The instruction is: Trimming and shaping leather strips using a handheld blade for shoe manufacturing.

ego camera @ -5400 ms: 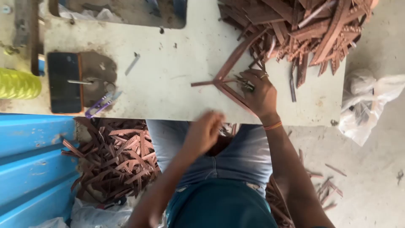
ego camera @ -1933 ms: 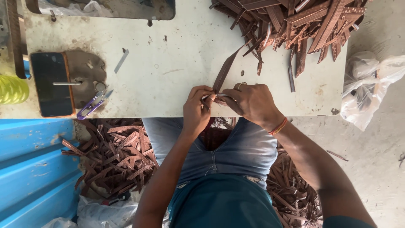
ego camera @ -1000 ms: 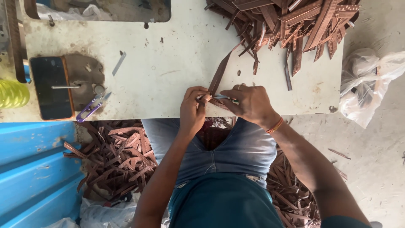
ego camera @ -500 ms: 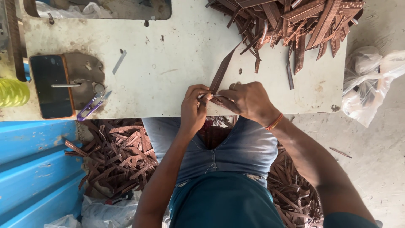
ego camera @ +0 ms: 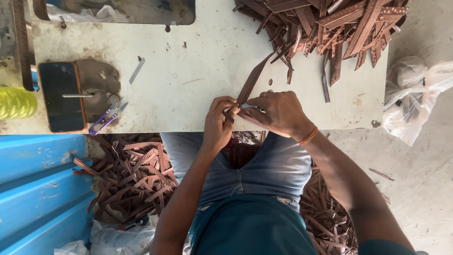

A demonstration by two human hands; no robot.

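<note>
Left hand (ego camera: 218,123): at the near edge of the surface (ego camera: 198,71), grip pinched on the lower end of a brown strap (ego camera: 251,82).
Right hand (ego camera: 278,112): just beside the left, fingers curled, grip closed on the same strap and a small metal tool (ego camera: 250,107).
Brown strap: runs from the hands toward the far right corner.
Strap pile (ego camera: 330,28): far right corner.
Phone (ego camera: 60,97): left edge, a purple thread snipper (ego camera: 104,119) just beside it.
Floor (ego camera: 424,179): more straps (ego camera: 137,174) below the near edge.

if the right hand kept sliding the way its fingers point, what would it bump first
The right hand points leftward, so it would likely meet the left hand first; both pinch the same brown strip there.
</note>
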